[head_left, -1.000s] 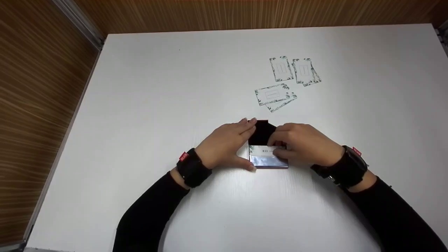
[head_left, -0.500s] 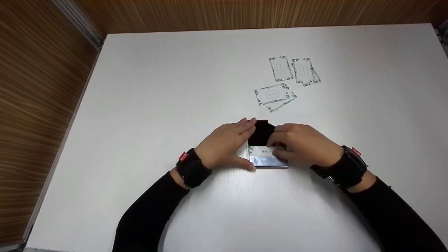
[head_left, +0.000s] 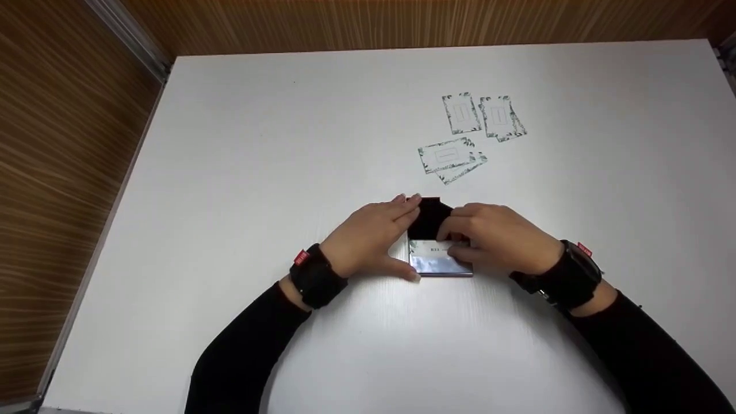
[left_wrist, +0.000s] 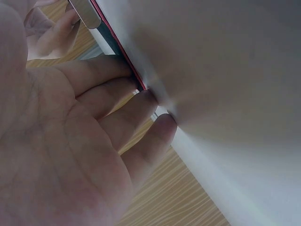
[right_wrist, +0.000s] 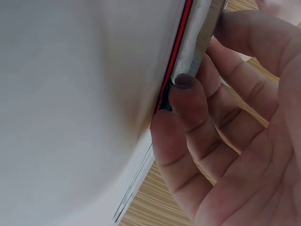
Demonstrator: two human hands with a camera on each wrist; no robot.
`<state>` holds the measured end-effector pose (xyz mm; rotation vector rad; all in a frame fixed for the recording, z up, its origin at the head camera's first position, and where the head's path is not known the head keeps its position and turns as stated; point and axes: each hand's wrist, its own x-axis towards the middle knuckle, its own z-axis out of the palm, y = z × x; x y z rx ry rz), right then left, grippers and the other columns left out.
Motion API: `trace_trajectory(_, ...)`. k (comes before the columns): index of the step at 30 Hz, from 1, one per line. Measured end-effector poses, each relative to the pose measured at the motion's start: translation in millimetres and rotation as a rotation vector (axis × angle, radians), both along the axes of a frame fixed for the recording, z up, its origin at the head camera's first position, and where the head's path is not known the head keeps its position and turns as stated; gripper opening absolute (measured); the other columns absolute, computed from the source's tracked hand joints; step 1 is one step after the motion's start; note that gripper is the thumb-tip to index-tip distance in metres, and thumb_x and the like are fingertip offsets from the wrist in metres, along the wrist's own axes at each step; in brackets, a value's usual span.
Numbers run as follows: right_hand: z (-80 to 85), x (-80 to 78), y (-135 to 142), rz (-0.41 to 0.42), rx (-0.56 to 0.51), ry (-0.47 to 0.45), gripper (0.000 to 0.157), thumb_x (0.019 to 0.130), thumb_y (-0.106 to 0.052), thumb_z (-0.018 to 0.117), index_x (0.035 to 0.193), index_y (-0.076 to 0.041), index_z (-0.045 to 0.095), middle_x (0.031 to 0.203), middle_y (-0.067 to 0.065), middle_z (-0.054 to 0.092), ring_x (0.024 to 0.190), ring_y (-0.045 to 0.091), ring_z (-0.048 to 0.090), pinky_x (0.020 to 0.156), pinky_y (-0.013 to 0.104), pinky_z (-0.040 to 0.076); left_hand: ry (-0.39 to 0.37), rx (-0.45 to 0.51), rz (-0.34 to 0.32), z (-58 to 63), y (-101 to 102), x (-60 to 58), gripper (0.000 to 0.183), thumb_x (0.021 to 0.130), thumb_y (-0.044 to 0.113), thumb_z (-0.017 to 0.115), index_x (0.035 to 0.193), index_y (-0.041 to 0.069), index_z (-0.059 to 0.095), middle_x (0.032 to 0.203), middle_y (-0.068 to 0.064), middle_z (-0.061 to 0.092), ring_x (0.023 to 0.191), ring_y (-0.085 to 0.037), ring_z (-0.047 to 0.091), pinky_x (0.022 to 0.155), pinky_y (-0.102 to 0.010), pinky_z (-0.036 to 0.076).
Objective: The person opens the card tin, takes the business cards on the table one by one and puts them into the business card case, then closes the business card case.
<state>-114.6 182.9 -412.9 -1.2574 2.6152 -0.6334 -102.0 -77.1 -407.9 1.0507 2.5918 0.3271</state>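
An open card case (head_left: 428, 221) with black lining and red edges lies on the white table. A white business card (head_left: 424, 247) with green leaf print sits in its near half, partly behind a shiny metal face (head_left: 437, 266). My left hand (head_left: 371, 236) rests along the left side, fingertips on the far half and thumb at the near corner. My right hand (head_left: 494, 236) is bent over the right side, thumb and curled fingers at the card's upper edge; its fingers hide that end. In the right wrist view, fingertips (right_wrist: 188, 101) touch the case's red-lined edge (right_wrist: 175, 52).
Beyond the case, several leaf-bordered cards lie on the table: one alone (head_left: 462, 113), an overlapping pair (head_left: 498, 115) at right and another overlapping pair (head_left: 447, 154) nearer. Wood-grain panels (head_left: 402, 26) stand behind and to the left of the table.
Both hands and the case stay almost in place. The right fingers shift very slightly to the left over the card's upper edge.
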Motion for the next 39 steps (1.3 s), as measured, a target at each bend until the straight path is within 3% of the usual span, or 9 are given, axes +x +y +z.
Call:
trace_trajectory(13,0.1,0.2,1,0.012,-0.006,0.005,0.017,0.082,-0.010,0.072,0.091,-0.024,0.073,0.086,-0.014,0.060,0.079,0.007,0.056,0.070,0.027,0.050,-0.007,-0.006,0.006,0.9,1,0.1,0.112,0.077,0.074,0.067,0.156,0.004,0.030,0.167,-0.005,0.018,0.153,-0.024,0.019,0.122,-0.040,0.025)
trace_trajectory(20,6.0,-6.7,8,-0.020,-0.001,0.018,0.017,0.087,-0.010,0.069,0.099,-0.020,0.074,0.093,-0.010,0.062,0.082,0.009,0.059,0.073,0.033,0.053,-0.007,-0.021,0.014,1.1,1,0.1,0.112,0.077,0.075,0.066,0.157,0.005,0.029,0.167,-0.004,0.018,0.153,-0.022,0.019,0.122,-0.039,0.025)
trace_trajectory(26,9.9,-15.1,21,-0.112,0.034,0.095,0.031,0.090,-0.001,0.058,0.115,-0.012,0.073,0.110,-0.001,0.070,0.100,0.020,0.068,0.079,0.041,0.057,-0.001,-0.032,0.011,0.7,3,-0.9,0.113,0.076,0.075,0.067,0.156,0.005,0.030,0.167,-0.004,0.019,0.153,-0.022,0.019,0.121,-0.039,0.026)
trace_trajectory(31,10.4,-18.8,29,-0.193,0.118,0.120,0.041,0.089,0.004,0.056,0.125,-0.010,0.068,0.126,0.007,0.067,0.114,0.032,0.065,0.087,0.051,0.055,-0.016,-0.042,0.005,-0.7,4,-2.0,0.114,0.076,0.075,0.067,0.157,0.005,0.029,0.167,-0.004,0.018,0.153,-0.021,0.018,0.122,-0.038,0.025)
trace_trajectory(35,7.9,-20.8,27,-0.176,0.163,0.136,0.047,0.091,0.003,0.057,0.136,-0.008,0.060,0.142,0.016,0.057,0.128,0.039,0.055,0.095,0.057,0.051,-0.024,-0.035,0.007,-1.6,4,-3.2,0.113,0.076,0.075,0.067,0.157,0.005,0.029,0.167,-0.004,0.018,0.153,-0.021,0.018,0.122,-0.039,0.025)
trace_trajectory(39,6.1,-21.5,23,-0.168,0.248,0.141,0.055,0.091,0.000,0.059,0.145,-0.010,0.053,0.151,0.017,0.047,0.136,0.041,0.047,0.094,0.061,0.050,-0.023,-0.032,0.011,-2.4,4,-4.7,0.113,0.076,0.074,0.068,0.156,0.005,0.030,0.167,-0.004,0.018,0.153,-0.022,0.019,0.121,-0.039,0.026)
